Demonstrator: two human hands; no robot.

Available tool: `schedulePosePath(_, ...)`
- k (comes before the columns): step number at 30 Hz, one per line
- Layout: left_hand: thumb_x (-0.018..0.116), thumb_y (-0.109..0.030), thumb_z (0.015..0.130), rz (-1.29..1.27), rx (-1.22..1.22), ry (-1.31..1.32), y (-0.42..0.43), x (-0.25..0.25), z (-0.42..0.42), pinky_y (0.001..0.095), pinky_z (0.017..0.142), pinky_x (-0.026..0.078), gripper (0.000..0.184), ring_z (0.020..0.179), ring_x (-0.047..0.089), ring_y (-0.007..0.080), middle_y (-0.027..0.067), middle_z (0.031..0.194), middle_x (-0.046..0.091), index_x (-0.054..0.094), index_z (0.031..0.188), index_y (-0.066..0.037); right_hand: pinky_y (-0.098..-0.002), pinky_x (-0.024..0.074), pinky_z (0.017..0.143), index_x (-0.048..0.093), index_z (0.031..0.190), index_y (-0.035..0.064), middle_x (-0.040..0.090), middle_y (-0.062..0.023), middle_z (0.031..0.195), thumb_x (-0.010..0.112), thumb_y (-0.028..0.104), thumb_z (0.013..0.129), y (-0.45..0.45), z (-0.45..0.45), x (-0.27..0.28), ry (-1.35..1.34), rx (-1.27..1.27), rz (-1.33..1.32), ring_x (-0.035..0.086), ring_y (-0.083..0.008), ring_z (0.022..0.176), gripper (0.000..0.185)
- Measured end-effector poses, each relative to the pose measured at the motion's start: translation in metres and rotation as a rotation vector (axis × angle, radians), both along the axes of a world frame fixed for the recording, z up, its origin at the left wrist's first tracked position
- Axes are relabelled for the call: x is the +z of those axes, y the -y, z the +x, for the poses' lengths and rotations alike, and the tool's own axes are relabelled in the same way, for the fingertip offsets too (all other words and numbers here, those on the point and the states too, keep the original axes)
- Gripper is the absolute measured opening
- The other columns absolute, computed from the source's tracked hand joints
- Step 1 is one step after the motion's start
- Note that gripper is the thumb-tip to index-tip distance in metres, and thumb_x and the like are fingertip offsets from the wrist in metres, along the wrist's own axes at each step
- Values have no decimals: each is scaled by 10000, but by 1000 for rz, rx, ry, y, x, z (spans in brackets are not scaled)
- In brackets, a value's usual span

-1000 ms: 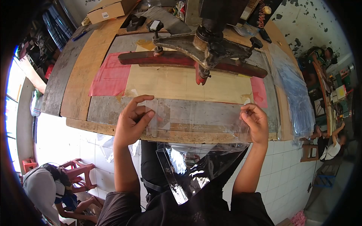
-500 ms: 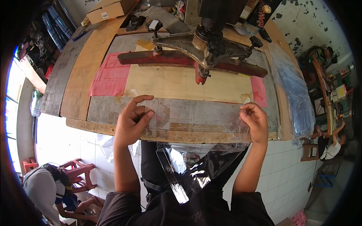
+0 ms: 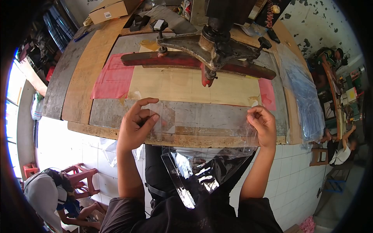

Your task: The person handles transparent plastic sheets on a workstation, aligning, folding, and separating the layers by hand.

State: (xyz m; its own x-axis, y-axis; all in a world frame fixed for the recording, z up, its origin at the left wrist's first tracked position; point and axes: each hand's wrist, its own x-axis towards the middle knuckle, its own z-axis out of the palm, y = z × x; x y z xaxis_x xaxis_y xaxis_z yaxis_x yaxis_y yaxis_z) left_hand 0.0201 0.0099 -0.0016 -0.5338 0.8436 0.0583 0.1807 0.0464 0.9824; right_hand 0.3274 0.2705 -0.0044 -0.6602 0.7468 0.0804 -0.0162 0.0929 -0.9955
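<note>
A clear plastic sheet [image 3: 185,165] stretches between my two hands across the near edge of the table, its lower part hanging shiny and creased over my lap. My left hand [image 3: 134,126] grips the sheet's left side, index finger reaching forward and thumb bent in. On the other side, my right hand [image 3: 264,126] pinches the right edge with curled fingers. Just beyond both hands lies a yellowish sheet [image 3: 186,87] with pink strips [image 3: 112,77] at its ends. Above it hangs a machine head with a long red bar [image 3: 178,63], apart from my hands.
Blue-tinted clear plastic sheets [image 3: 305,101] are stacked at the table's right. A cardboard box [image 3: 112,12] sits at the back left. One person [image 3: 46,198] is low at the left near a red stool [image 3: 79,178]; other people are at the far right.
Both hands stay in place on the plastic sheet. Only the hanging lower part of the sheet shifts slightly.
</note>
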Motion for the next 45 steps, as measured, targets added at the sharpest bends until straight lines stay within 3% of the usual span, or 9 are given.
schedulePosePath(11,640,-18,1011,18,15,-4,-1,0,1,193,625,393,394,665,519,6,32,862,757,543,1392,8,-235,482,761,690,1088,-21,680,-20,952,751,8,914,-8,3,10,124,93,5,615,-82,859,187)
schedulePosePath(18,642,-5,1007,34,27,1,0,0,2,192,619,390,405,667,515,1,30,871,761,545,1400,5,-243,499,724,713,1071,-9,677,-6,929,768,21,911,-6,1,30,202,160,97,618,-88,801,172)
schedulePosePath(20,623,5,1013,10,11,1,1,2,1,195,669,425,387,745,583,14,46,890,775,544,1392,14,-242,498,712,712,1073,-11,674,-5,920,770,23,914,-5,2,34,231,161,107,617,-88,781,172)
schedulePosePath(27,643,-18,1016,71,16,-3,1,-6,-1,192,628,406,410,690,564,11,42,890,769,529,1408,14,-244,494,702,710,1099,11,672,-5,911,796,13,903,-2,3,40,130,135,204,622,-80,784,214)
schedulePosePath(29,634,-9,1013,28,21,3,2,0,0,205,677,445,383,752,600,25,52,889,778,550,1387,11,-243,492,701,709,1105,17,671,-3,914,806,12,899,-2,5,39,94,125,211,624,-77,795,227)
schedulePosePath(37,625,-10,1020,44,7,20,1,0,2,201,715,457,386,795,634,34,51,900,775,539,1396,16,-256,507,697,745,1047,8,694,-34,992,869,37,830,-2,4,47,260,162,564,640,-106,817,252)
schedulePosePath(45,626,-8,1016,7,12,-11,2,2,1,208,732,469,384,800,634,38,64,892,782,552,1393,10,-274,509,708,722,970,14,695,-27,935,897,101,814,-10,6,49,312,222,493,638,-117,800,250)
